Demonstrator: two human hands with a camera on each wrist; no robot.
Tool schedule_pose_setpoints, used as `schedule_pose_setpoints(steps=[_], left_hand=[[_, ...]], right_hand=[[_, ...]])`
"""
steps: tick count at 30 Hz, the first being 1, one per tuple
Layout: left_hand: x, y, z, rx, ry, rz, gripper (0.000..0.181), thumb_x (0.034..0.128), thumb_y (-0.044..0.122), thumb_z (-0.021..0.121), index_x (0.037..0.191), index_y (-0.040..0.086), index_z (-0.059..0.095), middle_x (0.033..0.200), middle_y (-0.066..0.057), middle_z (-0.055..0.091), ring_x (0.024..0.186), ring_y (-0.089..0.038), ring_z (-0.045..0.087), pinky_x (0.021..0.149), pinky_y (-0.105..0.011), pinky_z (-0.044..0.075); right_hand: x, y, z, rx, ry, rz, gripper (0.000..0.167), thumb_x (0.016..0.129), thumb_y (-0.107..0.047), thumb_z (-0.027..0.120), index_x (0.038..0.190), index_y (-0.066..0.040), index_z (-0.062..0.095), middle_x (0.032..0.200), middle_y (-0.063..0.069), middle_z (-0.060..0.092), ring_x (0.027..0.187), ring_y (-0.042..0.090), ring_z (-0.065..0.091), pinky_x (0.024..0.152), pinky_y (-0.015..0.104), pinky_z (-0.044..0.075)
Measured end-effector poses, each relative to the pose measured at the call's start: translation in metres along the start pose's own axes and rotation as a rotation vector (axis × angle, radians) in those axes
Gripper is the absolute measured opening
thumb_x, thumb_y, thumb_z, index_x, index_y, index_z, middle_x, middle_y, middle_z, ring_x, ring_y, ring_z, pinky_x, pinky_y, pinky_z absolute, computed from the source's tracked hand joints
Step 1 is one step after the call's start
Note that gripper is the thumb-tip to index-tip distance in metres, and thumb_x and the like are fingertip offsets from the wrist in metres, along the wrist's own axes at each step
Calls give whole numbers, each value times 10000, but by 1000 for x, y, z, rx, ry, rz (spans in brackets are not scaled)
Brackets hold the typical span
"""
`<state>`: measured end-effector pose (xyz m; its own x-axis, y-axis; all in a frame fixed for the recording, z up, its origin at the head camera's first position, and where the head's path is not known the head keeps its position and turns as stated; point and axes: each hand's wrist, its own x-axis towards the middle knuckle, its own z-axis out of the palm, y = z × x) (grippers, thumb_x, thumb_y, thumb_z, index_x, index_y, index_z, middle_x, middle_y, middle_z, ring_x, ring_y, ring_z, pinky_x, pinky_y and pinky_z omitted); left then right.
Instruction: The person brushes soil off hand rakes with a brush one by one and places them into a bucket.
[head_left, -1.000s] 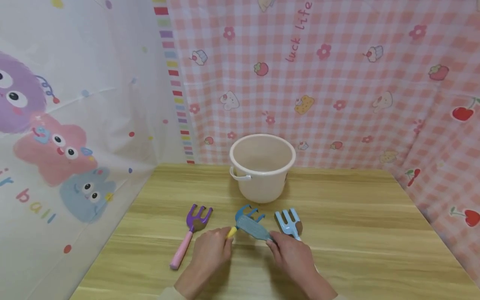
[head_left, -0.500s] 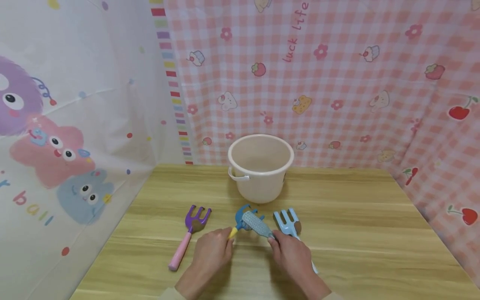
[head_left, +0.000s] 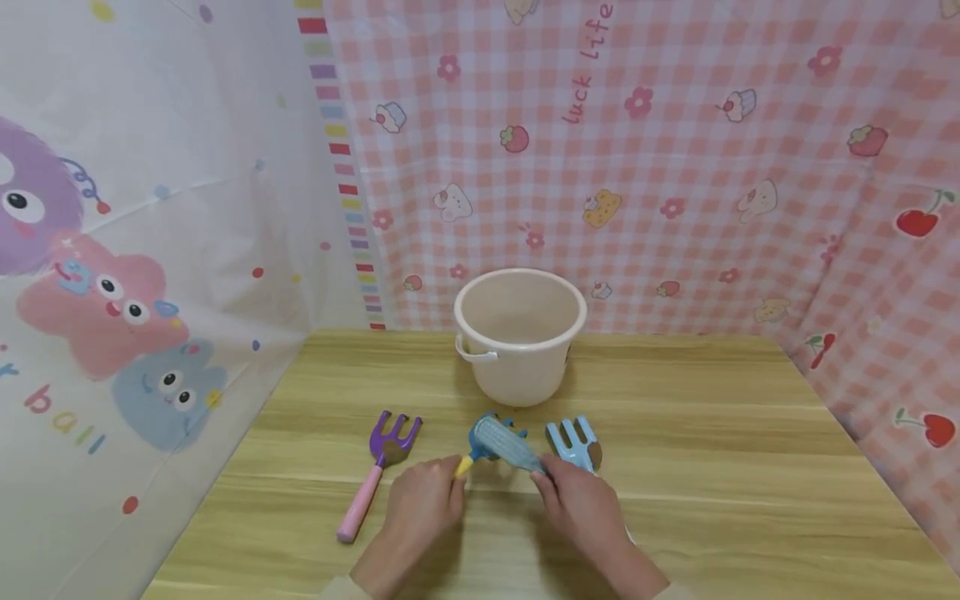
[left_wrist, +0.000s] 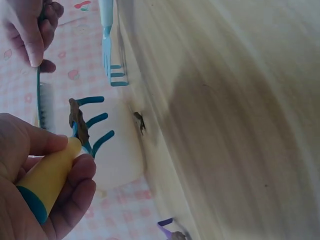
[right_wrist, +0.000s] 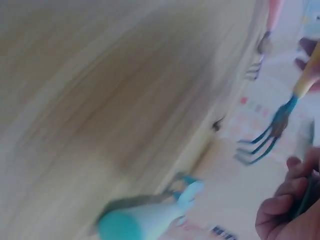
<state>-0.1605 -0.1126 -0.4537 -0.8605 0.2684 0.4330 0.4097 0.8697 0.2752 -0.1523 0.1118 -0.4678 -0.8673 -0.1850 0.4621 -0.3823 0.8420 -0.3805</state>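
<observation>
My left hand (head_left: 423, 500) grips a small garden rake by its yellow handle (left_wrist: 52, 175). The blue tines (right_wrist: 260, 145) point away from me, and a brown dirt-like patch (left_wrist: 79, 120) clings where they join. In my right hand (head_left: 585, 504) is a blue-grey brush (head_left: 512, 443), its handle within the curled fingers. The brush head overlaps the rake's head in the head view; whether they touch, I cannot tell. Bristles (left_wrist: 45, 105) face the rake in the left wrist view. Both tools are held above the table.
A purple rake with a pink handle (head_left: 360, 504) lies at left, a light blue rake (head_left: 576, 442) at right, both with brown patches. Behind them stands a cream bucket (head_left: 521, 375). A dark crumb (left_wrist: 139, 122) lies on the wooden table (head_left: 697, 467).
The brush has shifted and tilted over the rake's head, showing its bristled side half a second ago. The left hand stays almost still. The view has drifted slightly.
</observation>
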Motion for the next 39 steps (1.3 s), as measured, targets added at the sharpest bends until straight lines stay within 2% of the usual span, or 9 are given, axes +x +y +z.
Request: schedule_pose_setpoints(steps=[3, 9, 16, 22, 30, 39], left_hand=[[2, 1, -1, -28, -1, -15, 81, 842, 85, 689, 772, 98, 651, 581, 12, 547, 468, -133, 476, 418, -264, 379], [3, 3, -3, -50, -7, -17, 88, 842, 83, 694, 772, 107, 647, 586, 19, 551, 478, -128, 483, 425, -261, 385], [2, 5, -2, -47, -7, -29, 108, 842, 88, 697, 759, 116, 634, 587, 22, 546, 483, -137, 485, 425, -272, 380], [2, 6, -3, -36, 3, -33, 74, 839, 90, 700, 783, 102, 654, 597, 12, 560, 486, -143, 491, 423, -279, 383], [1, 5, -2, -8, 36, -33, 47, 842, 117, 723, 834, 97, 681, 639, 1, 611, 500, -153, 523, 425, -273, 390], [0, 5, -1, 9, 55, -32, 44, 843, 126, 720, 852, 94, 691, 643, -5, 620, 498, -168, 535, 418, -276, 383]], right_hand=[[-3, -5, 3, -28, -13, -23, 151, 922, -234, 691, 843, -205, 566, 686, -85, 544, 600, 172, 583, 453, 359, 421], [-4, -6, 5, -47, -18, 85, 238, 923, -240, 689, 777, -223, 502, 642, -77, 497, 561, 188, 548, 437, 374, 393], [-4, -7, 8, -49, -20, 134, 209, 922, -251, 689, 783, -213, 537, 657, -54, 544, 571, 214, 571, 447, 399, 410], [-3, -9, 8, -51, -10, 143, 240, 917, -250, 694, 754, -205, 523, 638, -30, 545, 558, 233, 577, 437, 408, 407], [1, -12, 5, -35, -18, 141, 170, 931, -240, 682, 802, -193, 581, 633, -34, 534, 547, 204, 555, 422, 397, 387], [3, -13, 5, -24, -17, 149, 155, 933, -231, 673, 816, -188, 582, 641, -4, 564, 584, 262, 602, 448, 433, 414]])
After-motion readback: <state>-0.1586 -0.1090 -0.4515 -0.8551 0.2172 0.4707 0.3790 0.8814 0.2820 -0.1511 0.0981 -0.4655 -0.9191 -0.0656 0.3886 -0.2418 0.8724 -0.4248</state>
